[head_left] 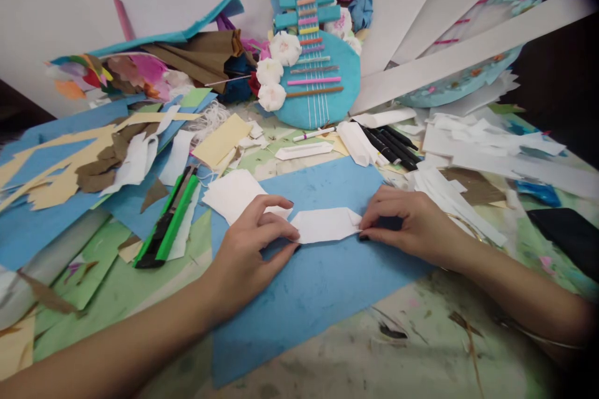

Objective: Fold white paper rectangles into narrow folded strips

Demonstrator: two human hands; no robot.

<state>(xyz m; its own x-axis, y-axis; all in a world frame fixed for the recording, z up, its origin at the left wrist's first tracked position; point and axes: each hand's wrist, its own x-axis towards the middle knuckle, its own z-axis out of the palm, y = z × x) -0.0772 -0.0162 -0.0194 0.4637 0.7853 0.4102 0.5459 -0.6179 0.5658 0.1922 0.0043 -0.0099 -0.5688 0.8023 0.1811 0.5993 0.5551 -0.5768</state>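
A small folded piece of white paper [322, 225] is stretched between my two hands, just over a blue sheet [299, 312]. My left hand [255, 240] pinches its left end between thumb and fingers. At the other end, where a corner is folded in, my right hand [405, 224] pinches the tip. A stack of white paper pieces [236, 193] lies behind my left hand, partly on the blue sheet. Beyond the blue sheet rests a folded white strip [304, 150] with pointed ends.
A green and black cutter [166, 218] lies at left among paper scraps. Several black markers [390, 144] sit behind my right hand. A blue paper guitar [322, 75] with white paper flowers [271, 96] stands at the back. White scraps [491, 137] and a dark flat object [566, 240] are at right.
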